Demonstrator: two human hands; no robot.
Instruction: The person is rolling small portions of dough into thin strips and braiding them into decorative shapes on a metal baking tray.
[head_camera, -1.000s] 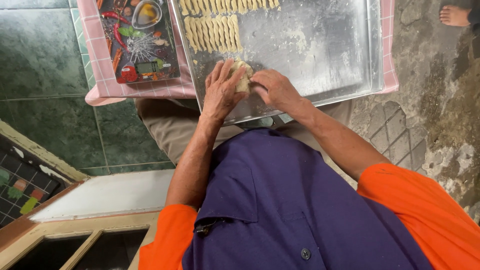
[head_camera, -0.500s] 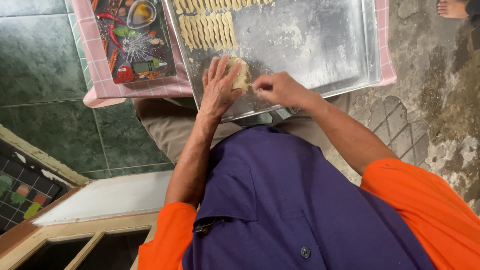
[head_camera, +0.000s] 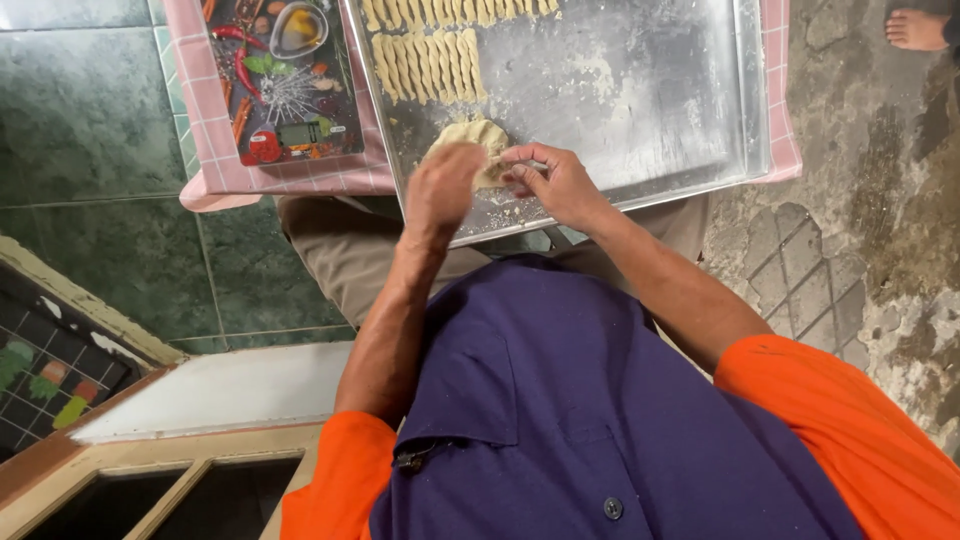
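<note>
A pale dough lump (head_camera: 478, 134) lies on the near part of a floured metal baking tray (head_camera: 640, 100). My right hand (head_camera: 556, 181) pinches a small dough piece (head_camera: 493, 176) at the lump's near edge. My left hand (head_camera: 442, 188) is motion-blurred, fingers curled, just left of that piece and over the lump's near-left side. Its grip is not clear. Two rows of thin dough sticks (head_camera: 430, 62) lie at the tray's far left.
The tray rests on a pink checked cloth (head_camera: 215, 150). A digital kitchen scale with a picture of vegetables (head_camera: 285, 85) sits left of the tray. Another person's bare foot (head_camera: 915, 28) stands on the rough floor at far right. Green tiles and a wooden frame (head_camera: 150, 480) lie to the left.
My left hand has lifted off the dough lump and moved nearer, uncovering the lump. My right hand has stayed pinching at the lump's near edge.
</note>
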